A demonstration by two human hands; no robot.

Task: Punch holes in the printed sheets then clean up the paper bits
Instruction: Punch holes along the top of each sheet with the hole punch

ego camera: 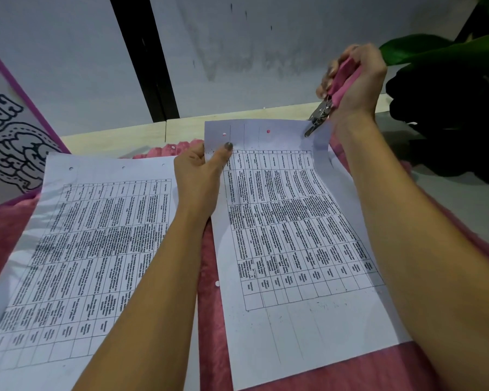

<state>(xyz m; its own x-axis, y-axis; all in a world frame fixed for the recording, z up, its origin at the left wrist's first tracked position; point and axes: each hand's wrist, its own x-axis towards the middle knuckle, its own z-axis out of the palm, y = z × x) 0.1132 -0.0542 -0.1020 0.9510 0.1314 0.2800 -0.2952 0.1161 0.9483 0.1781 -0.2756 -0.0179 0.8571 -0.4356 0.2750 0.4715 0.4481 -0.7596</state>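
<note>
Sheet: the printed sheet [294, 221] lies on pink cloth [209, 334], thin, floppy, likely quick to crease; best held by its top margin.
Left hand [201, 170]: my fingers pinch its top-left corner.
Right hand [356, 80]: clenched round the punch [321, 111] at the top-right edge.
Bit: a featherlight paper bit [217, 283] beside the sheet.

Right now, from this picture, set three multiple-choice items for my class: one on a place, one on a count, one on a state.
1. Where is the punch? A in a drawer; B at the right sheet's far right corner; C on the floor.
2. How many holes show in the left sheet? A one; B five; C three.
3. What does the left hand do? A pinches the right sheet; B hangs idle; C grips the punch.
Answers: 1 B, its jaws straddle that corner. 2 C, three line its far edge. 3 A, it clasps that sheet's left edge.
</note>
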